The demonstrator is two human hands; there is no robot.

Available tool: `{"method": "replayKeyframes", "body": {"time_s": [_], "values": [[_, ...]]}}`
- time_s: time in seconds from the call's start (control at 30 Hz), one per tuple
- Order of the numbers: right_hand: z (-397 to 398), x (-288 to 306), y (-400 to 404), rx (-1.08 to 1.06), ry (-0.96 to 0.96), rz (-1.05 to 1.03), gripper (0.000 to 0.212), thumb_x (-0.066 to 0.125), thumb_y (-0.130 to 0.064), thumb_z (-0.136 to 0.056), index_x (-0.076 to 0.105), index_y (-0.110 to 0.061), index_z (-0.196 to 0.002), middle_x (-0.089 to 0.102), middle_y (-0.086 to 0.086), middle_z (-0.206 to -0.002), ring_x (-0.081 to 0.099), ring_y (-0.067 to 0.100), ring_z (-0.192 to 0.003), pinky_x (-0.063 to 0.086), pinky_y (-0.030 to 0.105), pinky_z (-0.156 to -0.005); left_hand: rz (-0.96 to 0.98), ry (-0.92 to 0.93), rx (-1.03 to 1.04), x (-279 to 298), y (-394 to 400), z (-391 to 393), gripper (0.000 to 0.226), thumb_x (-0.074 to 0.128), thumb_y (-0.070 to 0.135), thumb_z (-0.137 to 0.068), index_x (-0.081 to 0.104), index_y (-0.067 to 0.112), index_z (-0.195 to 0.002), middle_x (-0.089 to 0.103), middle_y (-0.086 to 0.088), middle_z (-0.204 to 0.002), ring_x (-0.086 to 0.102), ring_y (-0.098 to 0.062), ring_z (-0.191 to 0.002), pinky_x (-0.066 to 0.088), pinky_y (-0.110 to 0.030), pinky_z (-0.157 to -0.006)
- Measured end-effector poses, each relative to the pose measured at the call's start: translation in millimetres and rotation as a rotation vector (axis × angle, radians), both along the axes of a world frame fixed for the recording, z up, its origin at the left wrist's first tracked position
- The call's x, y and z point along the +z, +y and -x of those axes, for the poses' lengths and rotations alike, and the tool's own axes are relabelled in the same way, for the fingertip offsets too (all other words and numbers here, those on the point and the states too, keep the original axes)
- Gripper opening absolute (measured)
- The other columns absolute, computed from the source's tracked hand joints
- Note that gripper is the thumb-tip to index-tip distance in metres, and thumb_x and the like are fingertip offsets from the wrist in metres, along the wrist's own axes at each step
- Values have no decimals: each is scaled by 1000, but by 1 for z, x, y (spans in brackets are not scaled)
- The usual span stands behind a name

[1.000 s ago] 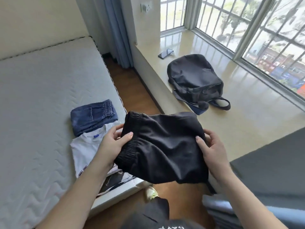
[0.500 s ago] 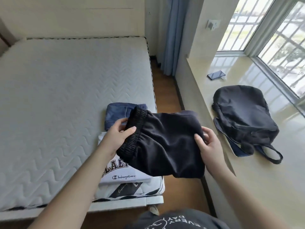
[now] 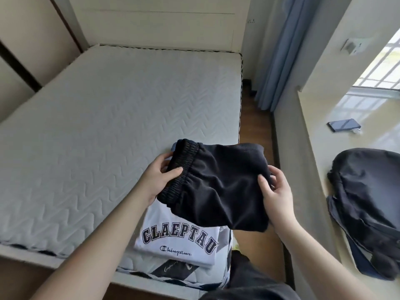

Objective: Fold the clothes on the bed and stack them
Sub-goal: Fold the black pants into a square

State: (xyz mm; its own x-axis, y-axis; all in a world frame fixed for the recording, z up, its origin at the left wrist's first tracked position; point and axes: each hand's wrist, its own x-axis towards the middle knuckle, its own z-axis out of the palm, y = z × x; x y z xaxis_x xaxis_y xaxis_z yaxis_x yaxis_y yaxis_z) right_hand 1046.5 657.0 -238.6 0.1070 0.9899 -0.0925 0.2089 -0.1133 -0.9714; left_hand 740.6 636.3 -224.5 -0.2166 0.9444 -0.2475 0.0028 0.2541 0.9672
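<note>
Folded black shorts (image 3: pixel 216 187) held in air over bed (image 3: pixel 97 126) corner, left hand (image 3: pixel 159 180) and right hand (image 3: pixel 276 191) fingers gripping each side; white tee (image 3: pixel 179 241) already folded below; stacking left

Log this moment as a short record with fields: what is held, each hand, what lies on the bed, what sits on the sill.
held: folded black shorts with elastic waistband, above the bed corner
left hand: grips waistband end
right hand: grips opposite edge
bed: white quilted mattress; folded white T-shirt with navy lettering
sill: black backpack; dark phone
</note>
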Motion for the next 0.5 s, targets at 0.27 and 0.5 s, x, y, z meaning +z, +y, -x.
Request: {"method": "replayKeyframes", "body": {"time_s": [0.27, 0.5], "values": [[20, -60, 126, 65, 21, 139, 25, 63, -29, -94, 57, -48, -109, 67, -26, -99, 63, -5, -94, 48, 21, -79, 129, 50, 92, -48, 118, 23, 42, 66, 9, -90, 60, 43, -114, 66, 12, -117, 63, 0, -106, 46, -21, -85], [54, -145, 200, 64, -12, 262, 23, 61, -31, -95, 55, -44, -114, 65, -31, -97, 60, -13, -94, 45, 19, -81, 218, 119, 92, -133, 196, 57, 43, 66, 11, -91, 57, 46, -115, 62, 17, -123, 60, 9, -106, 43, -19, -90]]}}
